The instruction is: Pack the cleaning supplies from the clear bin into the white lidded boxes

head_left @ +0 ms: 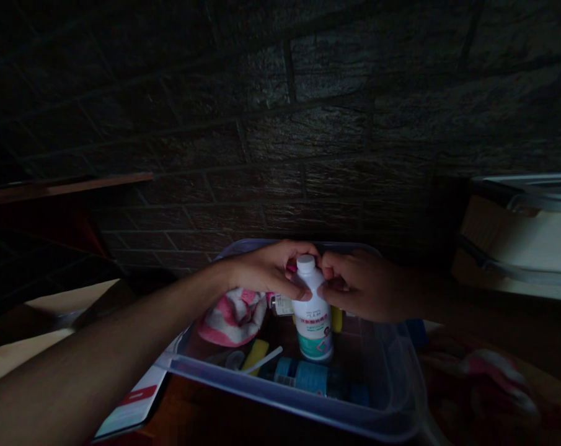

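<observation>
A white plastic bottle with a white screw cap and a green-and-red printed label stands upright over a clear plastic bin. My left hand grips its shoulder from the left, thumb across the front and fingers behind the neck. On the other side, my right hand has its thumb and curled fingers pressed against the bottle's right shoulder. Around it in the bin are a pink-and-white striped cloth, a yellow item, a white stick and a blue-labelled bottle lying on its side.
A dark brick-patterned wall rises behind the bin. Stacked storage boxes stand at right, above a red-and-white cloth. At left are a wooden shelf edge, cardboard and a flat printed item.
</observation>
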Tool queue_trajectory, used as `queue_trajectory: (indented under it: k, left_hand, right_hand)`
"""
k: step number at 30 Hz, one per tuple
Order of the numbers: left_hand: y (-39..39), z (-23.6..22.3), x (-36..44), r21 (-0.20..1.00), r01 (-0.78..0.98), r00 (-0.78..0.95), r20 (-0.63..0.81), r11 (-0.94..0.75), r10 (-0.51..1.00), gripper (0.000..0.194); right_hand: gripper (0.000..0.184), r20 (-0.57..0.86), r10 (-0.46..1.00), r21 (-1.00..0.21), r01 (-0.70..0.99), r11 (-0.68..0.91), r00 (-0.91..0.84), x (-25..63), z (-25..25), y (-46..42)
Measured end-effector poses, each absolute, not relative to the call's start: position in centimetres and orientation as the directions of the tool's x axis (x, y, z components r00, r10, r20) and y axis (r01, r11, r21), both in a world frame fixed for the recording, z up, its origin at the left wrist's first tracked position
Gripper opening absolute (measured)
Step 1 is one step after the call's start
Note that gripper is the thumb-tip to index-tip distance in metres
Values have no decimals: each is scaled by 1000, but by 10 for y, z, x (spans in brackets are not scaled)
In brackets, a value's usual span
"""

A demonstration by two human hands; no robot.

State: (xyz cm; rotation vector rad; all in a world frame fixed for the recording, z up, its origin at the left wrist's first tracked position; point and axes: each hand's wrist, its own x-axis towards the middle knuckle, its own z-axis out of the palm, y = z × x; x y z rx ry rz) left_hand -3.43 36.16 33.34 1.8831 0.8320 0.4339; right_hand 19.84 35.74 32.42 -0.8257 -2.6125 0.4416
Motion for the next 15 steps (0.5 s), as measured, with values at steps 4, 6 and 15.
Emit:
queue_trajectory:
  k: [4,6,15]
  left_hand:
    - [360,334,-34,891,365,690,-62,-272,721,49]
    - [360,333,-33,889,369,680,-61,-269,730,50]
    - [360,332,-32,900,352,678,-54,-259,733,56]
  right_hand:
    - [22,264,610,-402,489,774,-747,199,324,358]
    - [23,290,608,-400,483,779,-739,200,323,359]
    - [26,306,593,-370,480,795,-745,198,322,361]
